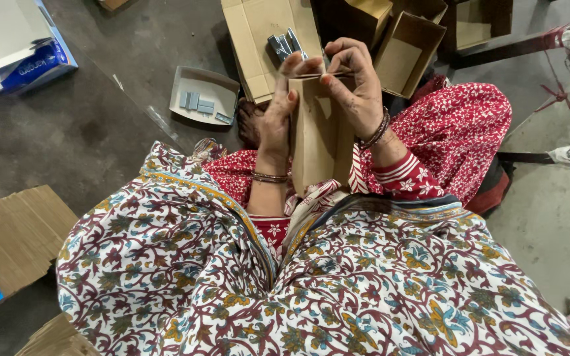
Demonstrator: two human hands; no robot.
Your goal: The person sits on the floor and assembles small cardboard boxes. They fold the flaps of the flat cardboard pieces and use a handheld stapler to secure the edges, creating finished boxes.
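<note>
Cardboard box, small and tall, sits upright at the centre top of the frame, gripped between both my hands. My left hand is wrapped along its left wall with the fingers curled over the top edge; my right hand is closed over the top right corner, thumb pressing the upper flap. Neither hand is spread wide; both are clamped on the box.

I judge it light and fairly stiff along the folded edges, but thin enough to buckle if I squeeze the flat walls. The corners and creases look like the safest places to hold, with fingertips on the flap rather than the middle of a panel. The surface looks dry and matte, so it should not slip.

Just above the box, some grey metal pieces lie on a flattened carton. At upper left of centre a grey tray holds a few small grey blocks. More open brown boxes stand at upper right, and a stack of flat cardboard lies at lower left.
</note>
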